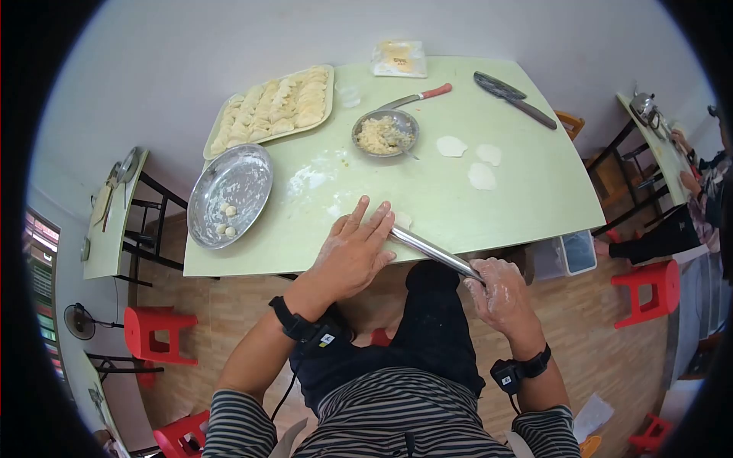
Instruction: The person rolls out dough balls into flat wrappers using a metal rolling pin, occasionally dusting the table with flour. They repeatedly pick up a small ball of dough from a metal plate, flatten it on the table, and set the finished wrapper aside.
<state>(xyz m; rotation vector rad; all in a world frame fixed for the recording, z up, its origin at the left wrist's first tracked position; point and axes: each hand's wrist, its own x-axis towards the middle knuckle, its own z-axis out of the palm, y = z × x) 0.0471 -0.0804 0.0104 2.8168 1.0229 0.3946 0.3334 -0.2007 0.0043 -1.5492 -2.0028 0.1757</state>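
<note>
My right hand (500, 294) is closed around the near end of a shiny metal rolling pin (435, 253), which slants across the table's front edge. The pin's far end reaches a small dough wrapper (403, 220), partly hidden beneath it. Beside that end, my left hand (353, 252) lies palm down with its floury fingers stretched out. Three thin dough wrappers (482, 176) rest on the green table (534, 210) to the right. Farther back stands a metal bowl of filling (384, 135) with a utensil in it. At left, a round metal pan (229, 175) holds several small dough balls (227, 209).
A tray (330, 99) full of dumplings sits at the back left. A red-handled knife (427, 94) lies behind the bowl, and a dark knife (527, 109) at the back right. Red stools (647, 293) stand around; another person (702, 191) sits at the far right.
</note>
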